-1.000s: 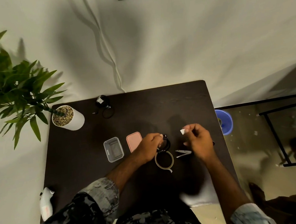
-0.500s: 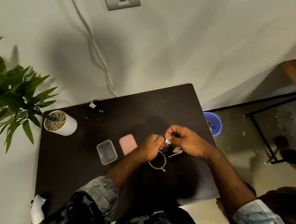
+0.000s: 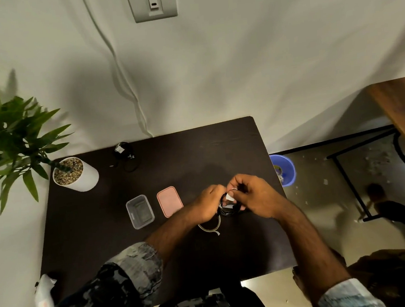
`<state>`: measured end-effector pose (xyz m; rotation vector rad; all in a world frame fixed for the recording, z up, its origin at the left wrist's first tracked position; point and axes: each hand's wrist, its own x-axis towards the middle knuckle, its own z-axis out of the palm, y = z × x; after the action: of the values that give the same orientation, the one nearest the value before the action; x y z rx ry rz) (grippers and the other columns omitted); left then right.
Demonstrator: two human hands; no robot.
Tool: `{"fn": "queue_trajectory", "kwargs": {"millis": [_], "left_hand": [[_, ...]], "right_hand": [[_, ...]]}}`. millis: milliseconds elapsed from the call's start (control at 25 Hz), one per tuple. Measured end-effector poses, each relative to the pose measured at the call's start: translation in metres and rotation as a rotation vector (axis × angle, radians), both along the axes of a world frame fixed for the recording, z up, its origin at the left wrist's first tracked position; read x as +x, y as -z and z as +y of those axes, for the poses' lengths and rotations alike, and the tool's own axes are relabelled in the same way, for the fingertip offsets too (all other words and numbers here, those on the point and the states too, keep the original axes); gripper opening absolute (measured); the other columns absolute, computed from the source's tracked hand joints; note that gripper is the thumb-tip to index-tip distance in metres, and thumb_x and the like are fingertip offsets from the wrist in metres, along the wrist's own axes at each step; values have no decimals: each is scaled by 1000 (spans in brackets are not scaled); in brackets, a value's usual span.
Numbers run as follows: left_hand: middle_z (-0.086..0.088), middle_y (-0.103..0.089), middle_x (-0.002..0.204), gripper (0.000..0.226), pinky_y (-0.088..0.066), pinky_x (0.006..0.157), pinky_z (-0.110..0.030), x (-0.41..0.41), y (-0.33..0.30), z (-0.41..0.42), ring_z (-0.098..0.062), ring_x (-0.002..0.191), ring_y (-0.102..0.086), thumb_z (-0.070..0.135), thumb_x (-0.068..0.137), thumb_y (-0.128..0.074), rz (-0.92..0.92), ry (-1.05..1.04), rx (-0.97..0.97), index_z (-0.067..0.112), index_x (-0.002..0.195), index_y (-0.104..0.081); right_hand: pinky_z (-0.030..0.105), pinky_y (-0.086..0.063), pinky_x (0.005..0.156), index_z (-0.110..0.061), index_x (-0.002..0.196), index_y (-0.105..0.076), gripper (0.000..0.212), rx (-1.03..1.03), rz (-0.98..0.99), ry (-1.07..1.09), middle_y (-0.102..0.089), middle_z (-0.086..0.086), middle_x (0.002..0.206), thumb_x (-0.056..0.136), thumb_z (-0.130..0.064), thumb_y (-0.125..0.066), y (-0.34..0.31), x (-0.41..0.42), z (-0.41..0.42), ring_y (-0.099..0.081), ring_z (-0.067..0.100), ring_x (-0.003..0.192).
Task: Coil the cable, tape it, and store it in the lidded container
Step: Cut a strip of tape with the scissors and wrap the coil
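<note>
A: How many of each on the table (image 3: 85,234)?

B: One clear container (image 3: 140,211) and one pink lid (image 3: 169,201) beside it, mid-table. One tape roll (image 3: 210,226) toward the near edge. Two black coiled cables: a spare (image 3: 125,155) at the far edge, near the one potted plant (image 3: 75,174) at the far left corner, and the coiled cable (image 3: 229,206) between the hands.

A: The fingers?

B: The left hand (image 3: 207,206) curls round the coiled cable; the right hand (image 3: 256,196) pinches a white tape piece (image 3: 230,196) against it.

A: Changed since a second ago?

B: Then the right hand held the tape apart, to the right; the hands have since met.
</note>
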<state>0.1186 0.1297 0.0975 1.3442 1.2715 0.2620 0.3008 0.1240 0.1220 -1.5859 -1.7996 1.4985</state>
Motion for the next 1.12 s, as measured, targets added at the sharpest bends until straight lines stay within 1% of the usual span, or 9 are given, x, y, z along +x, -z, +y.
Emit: {"fn": "queue_trajectory", "kwargs": {"millis": [200, 320, 480, 600, 720, 800, 920, 1000, 1120], "left_hand": [[-9, -50, 77, 37, -35, 71, -40, 5, -2, -4, -23, 74, -45, 51, 82, -39, 20, 62, 11, 18, 73, -53], [-6, -50, 75, 31, -37, 68, -42, 4, 1, -6, -23, 71, -46, 40, 95, -42, 76, 76, 39, 22, 72, -52], [-6, -51, 72, 31, -37, 64, -39, 6, -1, -4, -20, 67, -46, 25, 102, -43, 115, 40, 90, 18, 74, -54], [-2, -50, 68, 33, -35, 60, -36, 8, -1, -3, -17, 64, -46, 26, 102, -45, 128, -11, 84, 18, 72, -55], [-2, -50, 68, 32, -35, 60, -36, 7, 0, -4, -18, 64, -46, 27, 102, -46, 120, -23, 82, 16, 75, -59], [-3, -50, 67, 32, -36, 61, -38, 6, 0, -4, -19, 63, -46, 27, 102, -46, 125, -22, 99, 16, 75, -59], [0, -56, 68, 32, -46, 61, -41, 1, -2, -5, -19, 61, -51, 35, 99, -45, 219, 74, 220, 20, 74, -59], [2, -60, 76, 31, -52, 71, -44, 0, -5, -6, -20, 74, -57, 40, 97, -44, 362, 183, 381, 21, 81, -62], [-1, -64, 93, 32, -49, 83, -42, 1, -8, -5, -21, 91, -55, 43, 100, -45, 494, 271, 538, 19, 96, -65]], "right_hand": [[21, -56, 72, -26, 101, -71, 12, 108, -27, -10, -77, -6, 90, 99, -15, -70, 5, 8, -6, -72, 5, 79], [25, -55, 69, -31, 103, -64, 25, 116, -3, 90, -68, -3, 86, 92, -14, -77, 9, 10, -9, -64, 8, 70], [21, -52, 60, -29, 84, -54, 34, 232, -72, 223, -64, 3, 78, 85, -13, -84, 11, 6, -13, -61, 19, 64], [8, -50, 65, -28, 83, -66, 26, 357, -130, 242, -64, -4, 89, 83, -12, -86, 9, 2, -16, -63, 4, 72], [2, -50, 71, -23, 95, -80, 13, 306, -135, 204, -64, -8, 103, 85, -17, -86, 6, 3, -15, -66, -2, 81], [2, -49, 73, -22, 102, -82, 16, 275, -172, 142, -62, -10, 107, 86, -21, -84, 5, 4, -13, -66, -2, 86], [5, -45, 77, -21, 101, -82, 14, 253, -231, 71, -60, -10, 106, 88, -23, -83, 6, 6, -10, -61, -3, 90], [3, -41, 75, -18, 100, -82, 12, 258, -275, 21, -57, -9, 104, 89, -23, -82, 9, 7, -8, -58, -3, 88], [6, -38, 73, -15, 97, -78, 7, 252, -322, -40, -53, -7, 103, 93, -20, -76, 11, 4, -6, -54, -2, 82]]}}
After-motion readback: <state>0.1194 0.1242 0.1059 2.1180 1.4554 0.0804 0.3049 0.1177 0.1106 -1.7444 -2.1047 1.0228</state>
